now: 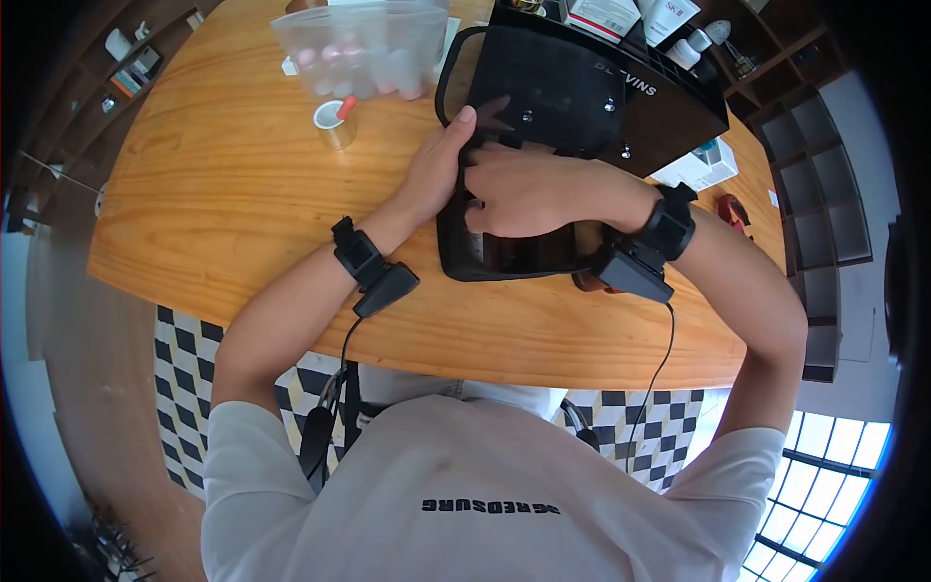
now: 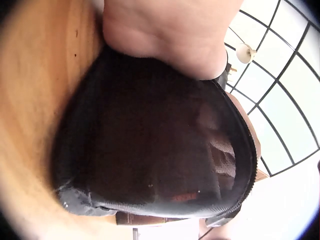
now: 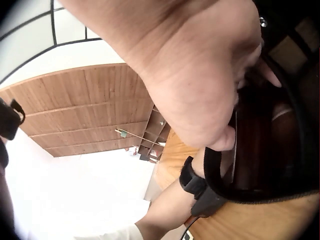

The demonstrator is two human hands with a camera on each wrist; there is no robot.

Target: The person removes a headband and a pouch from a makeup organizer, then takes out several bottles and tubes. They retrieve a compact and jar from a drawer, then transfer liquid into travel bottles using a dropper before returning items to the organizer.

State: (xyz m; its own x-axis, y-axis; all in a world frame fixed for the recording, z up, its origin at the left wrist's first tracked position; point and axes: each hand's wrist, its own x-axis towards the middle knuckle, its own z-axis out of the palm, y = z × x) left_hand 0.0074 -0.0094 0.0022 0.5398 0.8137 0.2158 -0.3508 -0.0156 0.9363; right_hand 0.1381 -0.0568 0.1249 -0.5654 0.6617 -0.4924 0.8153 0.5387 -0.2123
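Note:
A black zip pouch (image 1: 454, 254) with dark mesh sides lies on the table in front of the person, its lid (image 1: 553, 82) folded back. My left hand (image 1: 432, 173) grips the pouch's left side, the thumb pointing up along the rim. In the left wrist view, the heel of that hand rests against the mesh wall (image 2: 145, 135). My right hand (image 1: 543, 194) reaches down into the pouch, its thumb by the near rim in the right wrist view. Dark, glossy contents (image 3: 252, 150) show inside. The right fingertips are mostly hidden, and I cannot tell whether they hold anything.
Behind the pouch stands a black organizer box (image 1: 679, 126) filled with tubes and cartons. A clear bag (image 1: 364, 48) of pink and white items and a small cup (image 1: 336, 136) with a red-tipped thing are at the left. A white box (image 1: 713, 165) stands at the right.

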